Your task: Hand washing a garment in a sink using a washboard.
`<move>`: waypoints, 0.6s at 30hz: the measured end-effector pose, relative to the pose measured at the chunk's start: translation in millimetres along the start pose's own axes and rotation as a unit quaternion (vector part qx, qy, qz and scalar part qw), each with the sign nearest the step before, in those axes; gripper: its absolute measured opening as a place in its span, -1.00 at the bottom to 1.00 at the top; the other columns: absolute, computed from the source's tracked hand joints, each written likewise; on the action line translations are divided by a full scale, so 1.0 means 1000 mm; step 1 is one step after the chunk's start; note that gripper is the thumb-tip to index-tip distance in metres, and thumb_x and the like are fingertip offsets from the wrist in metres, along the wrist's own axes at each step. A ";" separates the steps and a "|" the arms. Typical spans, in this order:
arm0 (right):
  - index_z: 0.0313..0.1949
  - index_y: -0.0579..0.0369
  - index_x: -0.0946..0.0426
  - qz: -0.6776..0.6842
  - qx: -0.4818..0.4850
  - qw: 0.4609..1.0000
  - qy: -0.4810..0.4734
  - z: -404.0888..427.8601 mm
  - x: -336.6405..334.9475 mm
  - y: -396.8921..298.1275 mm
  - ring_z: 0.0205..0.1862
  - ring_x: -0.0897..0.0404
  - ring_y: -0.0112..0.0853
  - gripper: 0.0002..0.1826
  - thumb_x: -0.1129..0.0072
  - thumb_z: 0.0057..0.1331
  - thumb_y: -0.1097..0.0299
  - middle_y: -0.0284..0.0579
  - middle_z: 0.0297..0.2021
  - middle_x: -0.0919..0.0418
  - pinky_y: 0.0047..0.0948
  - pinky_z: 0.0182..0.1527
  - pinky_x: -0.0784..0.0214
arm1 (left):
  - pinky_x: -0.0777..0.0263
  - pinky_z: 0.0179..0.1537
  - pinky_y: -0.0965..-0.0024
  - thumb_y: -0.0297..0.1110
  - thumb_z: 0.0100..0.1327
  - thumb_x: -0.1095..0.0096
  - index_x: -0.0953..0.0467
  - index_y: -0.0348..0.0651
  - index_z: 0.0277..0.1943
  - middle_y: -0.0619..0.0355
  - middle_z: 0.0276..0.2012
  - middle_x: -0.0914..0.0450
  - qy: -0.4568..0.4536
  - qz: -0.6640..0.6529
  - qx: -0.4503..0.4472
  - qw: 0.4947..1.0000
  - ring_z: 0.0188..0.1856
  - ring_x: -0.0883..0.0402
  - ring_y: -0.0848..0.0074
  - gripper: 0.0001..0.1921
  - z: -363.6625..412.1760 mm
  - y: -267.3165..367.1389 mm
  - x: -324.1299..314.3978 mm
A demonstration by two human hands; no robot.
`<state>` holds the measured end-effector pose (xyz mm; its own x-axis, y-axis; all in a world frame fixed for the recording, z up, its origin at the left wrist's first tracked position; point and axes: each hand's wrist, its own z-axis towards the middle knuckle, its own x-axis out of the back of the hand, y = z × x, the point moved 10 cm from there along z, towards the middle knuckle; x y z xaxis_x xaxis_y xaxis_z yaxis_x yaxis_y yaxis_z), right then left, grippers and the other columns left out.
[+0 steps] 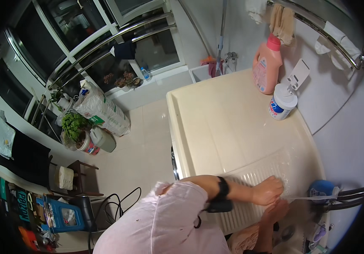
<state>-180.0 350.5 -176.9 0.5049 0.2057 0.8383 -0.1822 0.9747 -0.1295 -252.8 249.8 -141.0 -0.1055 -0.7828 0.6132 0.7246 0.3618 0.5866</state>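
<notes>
My left hand (268,191) is a closed fist over the ribbed washboard part (245,182) of a cream laundry sink, a black band on that forearm. Against it rests my right hand (276,210), slightly blurred, its fingers curled. Whether anything small is held between them cannot be told. A thin pale stream, seemingly water (305,197), runs between the hands and the faucet (348,192) at the right. Below the hands, crumpled peach-coloured cloth (243,238) shows beside the right forearm. Part of the basin is hidden by my arms.
A blue container (321,191) stands by the faucet. On the far counter (213,117) are a pink detergent bottle (267,65) and a white tub (282,103) with its lid flap raised. Cloths hang from a rail (324,31). Left on the floor stand potted plants, a jug and a stool.
</notes>
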 end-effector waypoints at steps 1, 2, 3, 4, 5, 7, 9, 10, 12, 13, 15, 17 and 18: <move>-0.10 0.11 -0.52 -0.001 -0.003 1.000 0.002 0.005 -0.005 0.000 -0.08 -0.56 0.10 -0.66 -0.02 0.46 0.08 0.14 -0.15 -0.58 -0.01 -0.08 -0.40 | -0.30 -0.03 0.10 -0.39 -0.04 -0.28 -0.50 -0.18 -0.30 0.02 -0.24 -0.49 -0.006 -0.012 -0.009 1.000 -0.09 -0.49 0.14 -0.80 -0.005 0.000 0.001; -0.19 0.13 -0.51 0.033 -0.025 0.999 0.028 0.015 -0.008 0.005 -0.17 -0.54 0.12 -0.70 -0.03 0.42 0.12 0.14 -0.21 -0.58 0.01 -0.14 -0.37 | -0.30 -0.04 0.12 -0.39 -0.04 -0.28 -0.49 -0.17 -0.30 0.03 -0.25 -0.49 -0.013 -0.024 -0.018 0.999 -0.08 -0.49 0.16 -0.80 -0.006 0.000 0.001; -0.28 0.15 -0.50 0.069 -0.043 0.995 0.050 0.027 -0.005 0.001 -0.25 -0.52 0.14 -0.72 -0.04 0.39 0.17 0.14 -0.28 -0.58 0.03 -0.20 -0.33 | -0.30 -0.04 0.12 -0.39 -0.04 -0.28 -0.49 -0.17 -0.30 0.03 -0.25 -0.49 -0.013 -0.024 -0.015 1.000 -0.08 -0.49 0.16 -0.80 0.003 -0.007 -0.006; -0.28 0.15 -0.50 0.067 -0.044 0.996 0.047 0.039 -0.004 0.000 -0.25 -0.52 0.14 -0.72 -0.04 0.39 0.17 0.14 -0.28 -0.58 0.03 -0.20 -0.33 | -0.29 -0.03 0.13 -0.39 -0.05 -0.28 -0.49 -0.16 -0.32 0.04 -0.27 -0.49 -0.061 0.000 0.008 0.998 -0.09 -0.49 0.17 -0.81 0.027 -0.023 -0.031; -0.17 0.12 -0.52 0.076 -0.128 0.988 -0.031 0.052 -0.020 0.021 -0.17 -0.54 0.11 -0.71 0.00 0.44 0.15 0.10 -0.21 -0.59 0.04 -0.14 -0.36 | -0.29 -0.03 0.15 -0.39 -0.05 -0.28 -0.49 -0.15 -0.33 0.05 -0.29 -0.49 -0.110 0.023 0.030 0.993 -0.10 -0.49 0.17 -0.81 0.039 -0.035 -0.048; -0.07 0.09 -0.54 0.084 -0.214 0.967 -0.106 0.064 -0.026 0.034 -0.09 -0.56 0.07 -0.68 0.05 0.48 0.12 0.07 -0.14 -0.60 0.04 -0.08 -0.39 | -0.29 -0.03 0.14 -0.37 -0.04 -0.29 -0.49 -0.15 -0.34 0.05 -0.30 -0.49 -0.029 0.030 0.047 0.998 -0.11 -0.49 0.16 -0.82 0.060 -0.024 -0.022; 0.00 0.14 -0.53 0.051 -0.295 0.943 -0.147 0.062 -0.014 0.025 0.01 -0.53 0.10 -0.68 0.09 0.49 0.20 0.11 -0.10 -0.59 0.07 0.02 -0.35 | -0.29 -0.02 0.13 -0.35 -0.03 -0.30 -0.49 -0.15 -0.35 0.05 -0.30 -0.50 0.058 0.043 0.062 0.995 -0.12 -0.49 0.16 -0.82 0.056 -0.023 -0.001; 0.00 0.14 -0.53 0.051 -0.293 0.943 -0.149 0.047 -0.017 0.028 0.01 -0.53 0.10 -0.68 0.09 0.49 0.20 0.11 -0.10 -0.59 0.07 0.02 -0.35 | -0.29 0.00 0.13 -0.33 -0.02 -0.30 -0.50 -0.14 -0.35 0.06 -0.30 -0.50 0.030 0.047 0.044 0.997 -0.11 -0.49 0.17 -0.82 0.042 -0.021 -0.011; -0.02 0.22 -0.51 0.046 -0.062 0.997 -0.023 0.023 -0.004 0.007 -0.01 -0.50 0.19 -0.70 0.09 0.47 0.27 0.19 -0.11 -0.57 0.07 0.04 -0.34 | -0.28 0.02 0.13 -0.31 0.00 -0.30 -0.51 -0.14 -0.34 0.06 -0.29 -0.51 0.000 0.050 0.025 0.998 -0.10 -0.49 0.18 -0.82 0.023 -0.018 -0.014; -0.02 0.22 -0.51 0.044 -0.066 0.997 -0.021 0.017 -0.011 0.016 -0.01 -0.50 0.19 -0.70 0.09 0.47 0.27 0.19 -0.11 -0.57 0.07 0.04 -0.34 | -0.28 0.04 0.14 -0.29 0.03 -0.29 -0.53 -0.13 -0.31 0.07 -0.28 -0.51 -0.005 0.025 -0.037 0.999 -0.09 -0.50 0.19 -0.82 0.011 -0.003 0.000; -0.05 0.26 -0.49 0.025 -0.046 0.998 -0.019 0.008 -0.019 0.018 -0.05 -0.47 0.24 -0.73 0.11 0.46 0.34 0.22 -0.13 -0.53 0.05 0.04 -0.33 | -0.28 0.06 0.14 -0.27 0.05 -0.28 -0.54 -0.13 -0.28 0.09 -0.27 -0.52 -0.011 0.002 -0.096 0.995 -0.08 -0.51 0.21 -0.81 0.008 0.008 0.005; -0.07 0.27 -0.50 0.024 -0.080 0.996 -0.016 0.042 -0.008 0.010 -0.07 -0.48 0.21 -0.76 0.05 0.44 0.36 0.22 -0.13 -0.54 0.04 0.01 -0.32 | -0.27 0.08 0.14 -0.25 0.08 -0.26 -0.57 -0.09 -0.24 0.13 -0.26 -0.52 0.024 0.018 -0.105 0.994 -0.08 -0.51 0.26 -0.80 0.036 0.003 -0.007; -0.10 0.28 -0.50 0.017 -0.118 0.993 -0.011 0.054 -0.005 0.016 -0.09 -0.49 0.17 -0.79 -0.02 0.42 0.39 0.21 -0.14 -0.55 0.03 -0.01 -0.31 | -0.27 0.08 0.14 -0.25 0.08 -0.26 -0.57 -0.09 -0.24 0.13 -0.26 -0.52 0.025 0.016 -0.106 0.994 -0.08 -0.51 0.26 -0.80 0.049 0.004 -0.010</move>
<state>-231.3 360.3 -154.5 0.4836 0.2392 0.8420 0.0058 0.9610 -0.2763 -282.3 284.2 -118.8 -0.0498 -0.7986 0.5997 0.8548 0.2764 0.4392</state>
